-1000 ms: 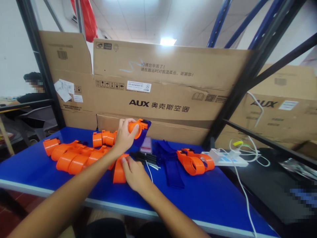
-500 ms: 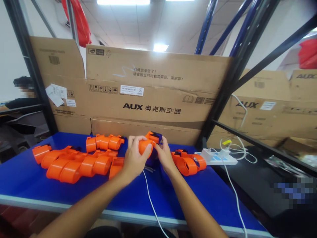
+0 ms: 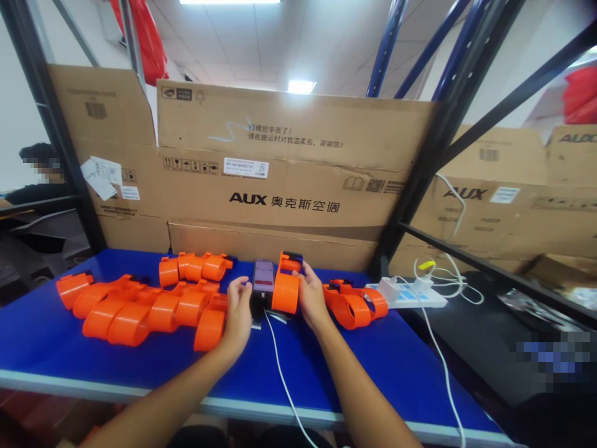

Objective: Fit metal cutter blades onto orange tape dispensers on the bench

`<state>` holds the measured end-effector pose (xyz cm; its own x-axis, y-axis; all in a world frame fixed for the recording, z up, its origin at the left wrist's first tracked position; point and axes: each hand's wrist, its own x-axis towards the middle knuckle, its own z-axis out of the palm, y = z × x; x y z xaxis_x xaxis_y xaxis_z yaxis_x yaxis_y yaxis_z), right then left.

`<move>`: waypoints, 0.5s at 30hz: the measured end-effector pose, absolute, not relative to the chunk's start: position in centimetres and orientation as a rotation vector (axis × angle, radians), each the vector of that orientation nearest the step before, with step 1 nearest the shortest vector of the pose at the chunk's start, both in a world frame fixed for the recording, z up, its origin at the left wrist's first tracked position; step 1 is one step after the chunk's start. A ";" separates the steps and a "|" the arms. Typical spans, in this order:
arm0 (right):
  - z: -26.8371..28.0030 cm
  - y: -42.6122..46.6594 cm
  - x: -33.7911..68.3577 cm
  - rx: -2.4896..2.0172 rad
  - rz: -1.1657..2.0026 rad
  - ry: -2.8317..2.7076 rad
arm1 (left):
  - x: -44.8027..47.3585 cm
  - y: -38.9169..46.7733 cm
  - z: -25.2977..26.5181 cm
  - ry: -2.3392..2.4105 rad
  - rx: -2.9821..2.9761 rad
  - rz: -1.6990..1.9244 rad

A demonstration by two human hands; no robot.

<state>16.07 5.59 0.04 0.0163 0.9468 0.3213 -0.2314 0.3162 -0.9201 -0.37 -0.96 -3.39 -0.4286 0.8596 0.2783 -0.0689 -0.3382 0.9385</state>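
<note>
Orange piece (image 3: 286, 294) in right hand (image 3: 313, 300), just left of its fingers (image 3: 308, 272)

1. Blue-topped table (image 3: 401, 367), pale front edge.
2. Behind it: upright cardboard panel (image 3: 200, 130), AUX lettering, set between dark metal posts (image 3: 433, 162).
3. Overhead: whitish ceiling (image 3: 261, 56), lit lamps (image 3: 301, 86).
4. Left: white wall (image 3: 12, 112); red sheeting (image 3: 147, 46) hanging above panel.
5. Right: blue metal uprights (image 3: 387, 46), more AUX cardboard (image 3: 513, 162).
6. Lower left: dark reddish floor (image 3: 23, 404), in shadow.
</note>
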 end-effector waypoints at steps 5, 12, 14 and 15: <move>0.1 4.8 15.1 -0.802 1.096 -1.297 | -0.8 -1.3 -2.6 1.127 1.162 1.831; -0.1 3.5 14.6 -0.787 0.997 -1.361 | 3.1 2.1 0.0 0.674 0.772 1.492; -0.1 3.5 14.8 -0.781 0.932 -1.374 | 3.3 3.3 -0.2 0.651 0.753 1.514; -0.1 3.5 14.9 -0.782 0.906 -1.393 | 3.1 3.7 -0.5 0.649 0.758 1.546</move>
<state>14.90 3.49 -0.13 -0.0334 0.8838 0.4667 -0.0681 0.4638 -0.8833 3.15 3.68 -0.50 -0.0513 0.9938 0.0982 -0.6260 -0.1086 0.7722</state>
